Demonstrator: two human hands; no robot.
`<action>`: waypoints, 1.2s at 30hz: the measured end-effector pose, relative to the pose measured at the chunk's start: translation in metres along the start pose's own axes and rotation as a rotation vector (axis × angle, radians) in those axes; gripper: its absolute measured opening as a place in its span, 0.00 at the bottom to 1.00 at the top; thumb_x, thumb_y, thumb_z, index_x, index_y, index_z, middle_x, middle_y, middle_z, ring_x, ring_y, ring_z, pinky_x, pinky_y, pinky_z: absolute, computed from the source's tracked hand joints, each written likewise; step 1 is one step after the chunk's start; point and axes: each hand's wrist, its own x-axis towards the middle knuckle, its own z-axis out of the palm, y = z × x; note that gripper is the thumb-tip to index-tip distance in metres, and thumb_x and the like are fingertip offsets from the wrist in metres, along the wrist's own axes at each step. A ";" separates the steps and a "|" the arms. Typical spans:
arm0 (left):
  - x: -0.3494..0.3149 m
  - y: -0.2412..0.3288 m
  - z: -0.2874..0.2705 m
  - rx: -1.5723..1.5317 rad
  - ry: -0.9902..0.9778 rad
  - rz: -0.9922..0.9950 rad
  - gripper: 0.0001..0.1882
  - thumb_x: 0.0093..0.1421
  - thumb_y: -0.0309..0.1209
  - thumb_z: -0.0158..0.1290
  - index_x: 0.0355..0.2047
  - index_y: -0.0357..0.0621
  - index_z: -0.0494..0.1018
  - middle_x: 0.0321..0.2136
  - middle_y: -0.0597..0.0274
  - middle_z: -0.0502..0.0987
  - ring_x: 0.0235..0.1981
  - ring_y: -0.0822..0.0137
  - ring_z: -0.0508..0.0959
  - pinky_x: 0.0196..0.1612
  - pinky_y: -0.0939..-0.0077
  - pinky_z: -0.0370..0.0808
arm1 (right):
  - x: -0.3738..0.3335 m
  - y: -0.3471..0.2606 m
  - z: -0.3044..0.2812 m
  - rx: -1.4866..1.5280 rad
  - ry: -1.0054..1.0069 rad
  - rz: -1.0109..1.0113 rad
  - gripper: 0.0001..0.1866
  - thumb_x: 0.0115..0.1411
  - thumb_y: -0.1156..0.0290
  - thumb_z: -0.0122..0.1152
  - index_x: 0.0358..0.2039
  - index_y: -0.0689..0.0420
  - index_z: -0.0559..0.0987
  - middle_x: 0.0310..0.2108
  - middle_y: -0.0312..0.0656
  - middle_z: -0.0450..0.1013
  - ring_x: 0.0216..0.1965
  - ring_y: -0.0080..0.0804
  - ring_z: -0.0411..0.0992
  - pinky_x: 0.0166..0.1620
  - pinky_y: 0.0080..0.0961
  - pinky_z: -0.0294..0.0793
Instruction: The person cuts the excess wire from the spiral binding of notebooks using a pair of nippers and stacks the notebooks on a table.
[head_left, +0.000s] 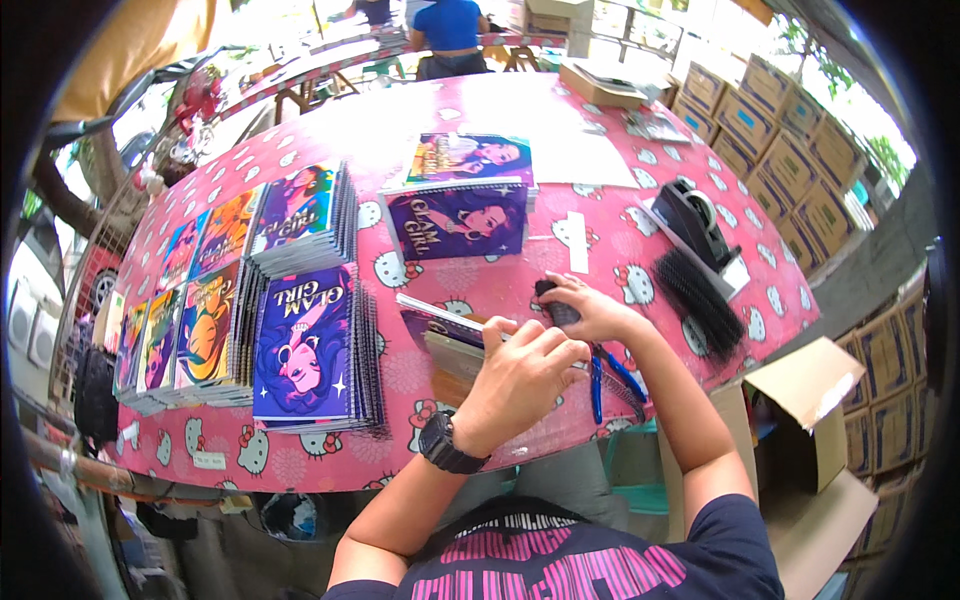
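Observation:
My left hand (pixel 522 380), a black watch on its wrist, has its fingers closed on the edge of a notebook (pixel 440 322) with a purple cover and brown back board. The notebook stands tilted on the table in front of me. My right hand (pixel 595 308) is just beyond and to the right, its fingers curled over a small dark object (pixel 560 305) whose kind I cannot make out. Pliers with blue handles (pixel 612 378) lie beside my left hand, near a loose dark coil. Purple spiral notebooks (pixel 455 222) stand in a pile behind the hands.
Stacks of spiral notebooks (pixel 305 350) fill the left side of the pink patterned table (pixel 400 455). On the right are a black tape dispenser (pixel 690 225) and a bundle of black binding coils (pixel 697 305). An opened carton (pixel 800 400) stands off the table's right edge. Someone in blue (pixel 448 28) sits at the back.

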 end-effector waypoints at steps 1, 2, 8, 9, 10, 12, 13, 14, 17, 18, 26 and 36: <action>-0.001 0.000 -0.001 -0.006 -0.016 -0.027 0.08 0.56 0.38 0.57 0.35 0.55 0.75 0.31 0.72 0.76 0.36 0.68 0.74 0.48 0.63 0.56 | 0.003 -0.004 -0.004 -0.051 -0.070 0.055 0.34 0.45 0.60 0.69 0.56 0.47 0.72 0.66 0.53 0.52 0.67 0.54 0.50 0.66 0.45 0.54; 0.000 -0.003 -0.003 -0.039 0.001 -0.033 0.08 0.56 0.38 0.57 0.35 0.54 0.75 0.31 0.71 0.76 0.36 0.68 0.74 0.47 0.63 0.56 | 0.007 -0.009 -0.010 -0.104 -0.137 0.113 0.36 0.43 0.58 0.70 0.56 0.44 0.71 0.67 0.52 0.50 0.67 0.56 0.47 0.66 0.48 0.53; -0.002 -0.005 -0.002 -0.043 -0.028 0.009 0.07 0.57 0.39 0.56 0.34 0.54 0.76 0.29 0.71 0.76 0.36 0.68 0.74 0.48 0.62 0.56 | 0.000 -0.011 0.001 -0.139 -0.010 0.107 0.40 0.37 0.55 0.72 0.55 0.43 0.72 0.60 0.53 0.58 0.62 0.57 0.53 0.63 0.47 0.58; -0.002 -0.005 -0.002 -0.047 -0.003 -0.010 0.07 0.57 0.39 0.56 0.34 0.55 0.76 0.29 0.71 0.76 0.37 0.68 0.74 0.49 0.61 0.56 | -0.002 -0.010 0.003 -0.125 0.029 0.106 0.39 0.37 0.56 0.72 0.54 0.44 0.73 0.60 0.53 0.59 0.62 0.56 0.54 0.63 0.46 0.59; -0.001 -0.004 -0.002 -0.051 0.021 -0.028 0.07 0.57 0.39 0.56 0.33 0.55 0.76 0.29 0.72 0.76 0.37 0.69 0.74 0.50 0.60 0.55 | -0.006 -0.010 0.005 -0.111 0.069 0.107 0.37 0.38 0.56 0.72 0.54 0.44 0.74 0.59 0.53 0.60 0.62 0.56 0.55 0.62 0.45 0.59; 0.000 -0.003 0.000 -0.040 0.089 -0.029 0.06 0.57 0.39 0.56 0.32 0.55 0.76 0.28 0.73 0.76 0.38 0.69 0.74 0.52 0.59 0.54 | -0.026 -0.005 0.007 0.024 0.210 0.038 0.33 0.42 0.61 0.69 0.53 0.49 0.75 0.55 0.52 0.64 0.58 0.48 0.62 0.59 0.40 0.64; -0.002 -0.004 0.002 -0.020 0.129 -0.026 0.05 0.57 0.39 0.56 0.32 0.55 0.77 0.28 0.73 0.76 0.39 0.70 0.74 0.54 0.58 0.53 | -0.032 -0.012 0.004 0.313 0.204 0.054 0.32 0.44 0.61 0.68 0.53 0.52 0.75 0.53 0.49 0.66 0.55 0.41 0.65 0.56 0.36 0.67; -0.004 -0.006 0.004 0.001 0.168 -0.023 0.05 0.57 0.39 0.56 0.31 0.55 0.77 0.28 0.73 0.76 0.39 0.70 0.74 0.55 0.57 0.53 | -0.039 -0.021 -0.001 0.604 0.196 0.072 0.32 0.45 0.61 0.68 0.53 0.54 0.74 0.51 0.46 0.67 0.51 0.35 0.68 0.54 0.32 0.69; -0.006 -0.013 -0.001 0.024 0.066 -0.048 0.09 0.55 0.41 0.58 0.35 0.57 0.77 0.31 0.74 0.76 0.42 0.71 0.73 0.59 0.51 0.47 | -0.061 -0.034 -0.011 0.843 0.142 0.121 0.30 0.53 0.53 0.65 0.51 0.60 0.75 0.44 0.37 0.73 0.41 0.24 0.69 0.43 0.22 0.70; -0.004 -0.014 -0.005 0.035 0.080 -0.050 0.10 0.55 0.41 0.58 0.36 0.57 0.77 0.31 0.74 0.76 0.43 0.70 0.73 0.59 0.50 0.46 | -0.061 -0.037 -0.017 0.787 0.180 0.104 0.30 0.55 0.49 0.63 0.50 0.60 0.76 0.44 0.38 0.73 0.39 0.24 0.69 0.40 0.21 0.70; -0.018 -0.030 -0.011 0.022 0.159 -0.126 0.18 0.45 0.44 0.66 0.36 0.57 0.77 0.27 0.75 0.76 0.39 0.70 0.74 0.63 0.51 0.41 | -0.068 -0.069 -0.026 0.420 0.148 0.192 0.41 0.55 0.33 0.51 0.39 0.68 0.80 0.48 0.49 0.73 0.54 0.38 0.68 0.58 0.34 0.63; -0.017 -0.033 -0.015 -0.107 0.184 -0.163 0.27 0.43 0.40 0.67 0.46 0.54 0.74 0.27 0.73 0.76 0.37 0.71 0.76 0.63 0.54 0.42 | -0.064 -0.090 -0.045 0.982 0.062 -0.313 0.28 0.56 0.47 0.58 0.37 0.64 0.81 0.43 0.46 0.76 0.50 0.36 0.70 0.54 0.33 0.66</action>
